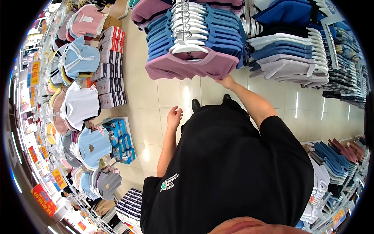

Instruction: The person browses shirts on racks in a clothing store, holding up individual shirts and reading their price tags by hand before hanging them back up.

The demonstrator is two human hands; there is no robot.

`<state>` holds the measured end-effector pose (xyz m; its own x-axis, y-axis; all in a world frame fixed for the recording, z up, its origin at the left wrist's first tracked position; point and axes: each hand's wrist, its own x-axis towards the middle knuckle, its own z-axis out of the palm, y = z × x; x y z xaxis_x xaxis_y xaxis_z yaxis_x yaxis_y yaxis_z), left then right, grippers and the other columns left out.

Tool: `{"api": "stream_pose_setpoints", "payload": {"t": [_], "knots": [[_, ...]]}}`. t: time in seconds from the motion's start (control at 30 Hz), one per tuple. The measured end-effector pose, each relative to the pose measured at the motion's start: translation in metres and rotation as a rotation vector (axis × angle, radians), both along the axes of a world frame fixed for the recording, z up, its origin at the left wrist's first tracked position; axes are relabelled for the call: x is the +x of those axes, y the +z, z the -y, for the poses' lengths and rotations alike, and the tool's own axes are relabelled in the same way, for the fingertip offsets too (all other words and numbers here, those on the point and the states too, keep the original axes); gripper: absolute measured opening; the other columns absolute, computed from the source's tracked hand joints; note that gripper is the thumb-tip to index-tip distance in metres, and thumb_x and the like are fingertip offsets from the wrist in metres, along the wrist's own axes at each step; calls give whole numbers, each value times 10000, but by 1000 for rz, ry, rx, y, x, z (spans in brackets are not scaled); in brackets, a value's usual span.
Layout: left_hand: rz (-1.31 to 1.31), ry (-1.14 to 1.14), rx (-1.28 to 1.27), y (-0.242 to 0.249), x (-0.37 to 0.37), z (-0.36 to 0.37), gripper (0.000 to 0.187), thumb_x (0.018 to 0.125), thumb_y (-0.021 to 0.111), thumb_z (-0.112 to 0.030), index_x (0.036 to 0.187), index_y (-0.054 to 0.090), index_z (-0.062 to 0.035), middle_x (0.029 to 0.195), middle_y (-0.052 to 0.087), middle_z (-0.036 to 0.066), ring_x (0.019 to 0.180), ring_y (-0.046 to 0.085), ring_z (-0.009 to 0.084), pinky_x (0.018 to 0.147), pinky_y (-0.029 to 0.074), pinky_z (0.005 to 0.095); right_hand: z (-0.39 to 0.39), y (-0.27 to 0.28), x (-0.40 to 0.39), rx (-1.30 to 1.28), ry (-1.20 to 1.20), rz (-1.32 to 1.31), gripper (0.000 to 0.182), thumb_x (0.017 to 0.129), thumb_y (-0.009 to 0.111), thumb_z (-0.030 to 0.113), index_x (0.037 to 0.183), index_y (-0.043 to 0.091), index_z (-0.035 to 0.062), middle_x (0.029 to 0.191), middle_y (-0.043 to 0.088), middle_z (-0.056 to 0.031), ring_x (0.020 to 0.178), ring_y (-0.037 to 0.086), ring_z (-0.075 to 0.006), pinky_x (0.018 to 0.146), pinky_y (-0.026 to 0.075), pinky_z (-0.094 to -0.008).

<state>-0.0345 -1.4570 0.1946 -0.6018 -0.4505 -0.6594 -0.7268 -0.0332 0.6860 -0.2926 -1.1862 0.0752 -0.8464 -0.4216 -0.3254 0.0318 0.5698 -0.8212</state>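
Note:
A mauve shirt on a white hanger hangs at the front of a rack, with a row of blue shirts behind it. My right hand is closed on the lower right edge of the mauve shirt, its fingertips partly hidden by the cloth. Over the floor, left of my shoes, my left hand hangs free with its fingers loosely bent and apart, touching nothing.
Racks of blue, white and grey clothes stand to the right. Along the left are hanging shirts, stacked shoe boxes and blue packages. More folded-over garments hang at the lower right. Tiled floor lies between.

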Motion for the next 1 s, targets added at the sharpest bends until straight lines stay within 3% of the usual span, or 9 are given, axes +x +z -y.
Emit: {"api": "stream_pose_setpoints", "payload": {"t": [0.07,0.13,0.23,0.33,0.43,0.5,0.67,0.8,1.0], "knots": [[-57,16,24,7,-10,-13,465,921,624,-225,1313,513,0,968,692,126,809,662,170,654,531,284,-9,5,21,51,197,70,418,820,718,342,1153,658,97,1096,672,-182,1018,642,-317,879,496,-391],[-50,-18,16,11,-18,-25,482,922,626,-220,1327,494,5,996,691,132,840,663,177,674,531,280,-14,14,35,96,249,104,437,836,713,309,1173,627,45,1084,677,-151,959,655,-286,862,502,-391],[-57,-181,-25,14,-32,-48,541,899,657,-238,1341,476,15,1038,689,145,881,664,200,717,532,297,-16,72,40,-290,178,93,439,863,700,274,1193,595,4,1057,664,-101,895,648,-223,797,531,-370],[-180,-507,-225,4,-48,-82,648,805,739,-286,1323,497,20,1077,675,193,972,660,281,851,516,361,-8,139,29,-326,89,683,371,901,677,244,1204,581,51,1027,633,-48,905,625,-145,708,565,-327],[-311,-604,-307,-12,-74,-121,665,790,749,-311,1308,503,26,1108,660,209,1038,638,320,887,494,395,7,209,27,-667,-55,856,361,898,680,262,1168,581,44,1053,612,-53,878,622,-151,726,562,-362],[-130,-567,-135,-5,-97,-144,560,841,707,-303,1253,531,33,1138,642,219,1071,621,300,894,473,375,15,237,25,-834,-155,979,375,908,667,251,1192,558,31,1093,613,-51,923,636,-162,766,568,-380],[-288,-72,341,9,-121,-172,401,939,619,-237,1199,556,61,1146,625,128,1046,589,198,878,458,317,-2,223,18,-988,-92,825,376,912,661,218,1215,539,30,1155,614,-63,1023,620,-189,819,547,-355],[-315,251,831,71,-144,-166,400,954,570,-170,1283,490,43,1262,580,148,1157,576,263,988,459,394,-61,186,24,-630,-185,458,503,892,692,213,1301,490,0,1187,605,-97,1074,597,-171,898,491,-310],[-328,239,1135,125,-182,-167,482,1038,276,-314,1300,440,56,1307,540,183,1211,532,325,1041,413,458,-104,190,68,-345,66,120,682,863,718,267,1414,393,33,1303,554,-118,1196,536,-214,1003,421,-369]]}}
